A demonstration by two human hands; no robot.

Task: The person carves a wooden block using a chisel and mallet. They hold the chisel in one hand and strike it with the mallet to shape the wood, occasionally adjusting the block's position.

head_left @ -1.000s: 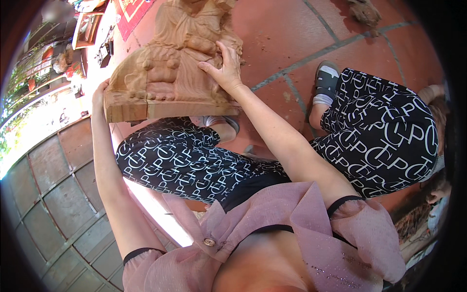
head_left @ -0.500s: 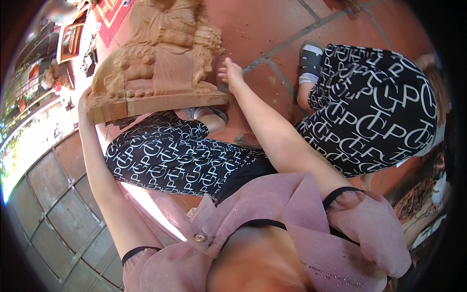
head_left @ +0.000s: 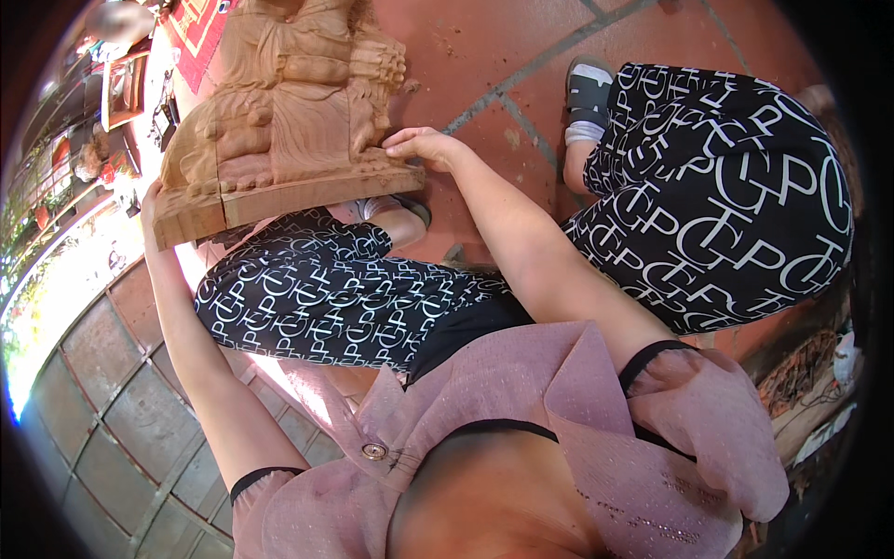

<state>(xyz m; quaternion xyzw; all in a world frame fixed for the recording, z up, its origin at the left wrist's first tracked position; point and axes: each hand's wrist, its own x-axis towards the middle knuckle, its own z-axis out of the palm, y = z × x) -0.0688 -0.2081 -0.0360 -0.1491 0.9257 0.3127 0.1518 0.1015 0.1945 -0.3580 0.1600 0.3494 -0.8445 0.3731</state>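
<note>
A carved wooden statue [head_left: 289, 121] with draped folds and rounded forms stands on a thick flat base [head_left: 279, 200] in front of me, its top cut off by the picture's edge. My left hand [head_left: 152, 200] holds the left end of the base; most of its fingers are hidden behind the wood. At the other end, my right hand [head_left: 426, 149] rests its fingers over the right corner of the base, beside the carved folds. Its fingers lie close together, and its underside is out of sight.
My legs in black patterned trousers [head_left: 717, 196] are spread on either side, with a sandalled foot [head_left: 589, 98] on the red tiled floor [head_left: 503, 56]. A red patterned mat [head_left: 197, 42] lies at far left. Grey paving [head_left: 121, 401] runs along the left; wood pieces [head_left: 792, 382] lie at right.
My right hand has moved left from the air beside the statue onto the right corner of its base. The left hand stays at the left end.
</note>
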